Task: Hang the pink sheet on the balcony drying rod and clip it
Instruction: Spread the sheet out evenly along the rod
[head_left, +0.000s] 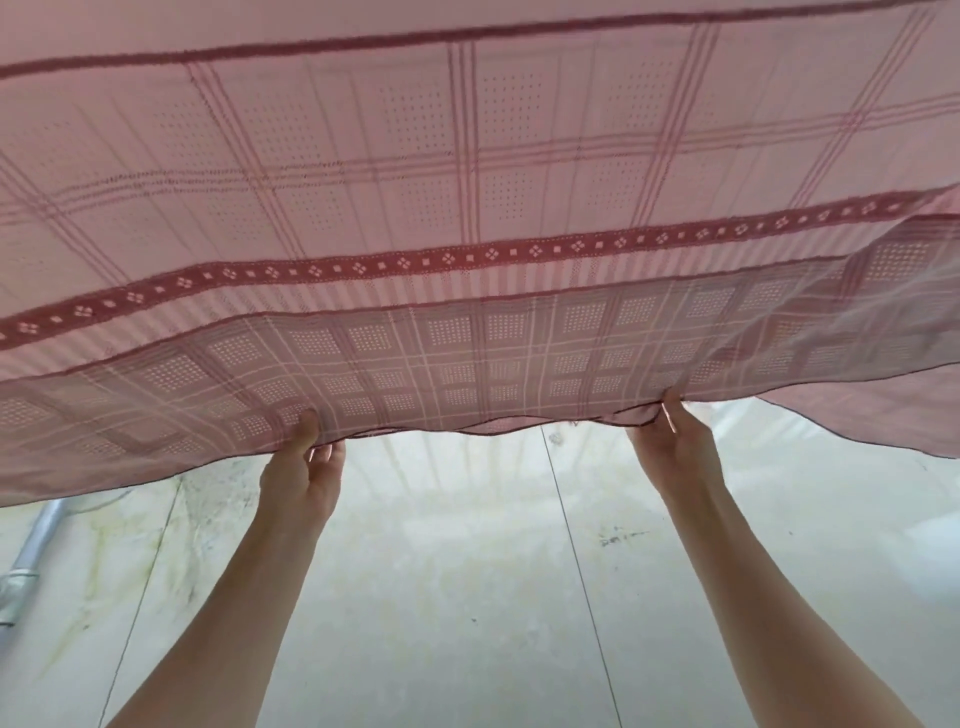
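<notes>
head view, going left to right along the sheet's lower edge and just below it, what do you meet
Grey pipe at the far left → left hand, its grip on the pink sheet hem → sagging stretch of hem between the hands → right hand, also gripping the hem → loose sheet corner hanging at the right.

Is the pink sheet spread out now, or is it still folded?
Mostly spread: the pink sheet fills the view, gripped at its edge by left hand and right hand. One edge strip overlaps.

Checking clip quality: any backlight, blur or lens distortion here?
Head view: daylight shines through the pink sheet, its doubled lower band darker; wide-angle bowing curves its stripes; left hand and right hand are sharp; right edge hazy.
</notes>
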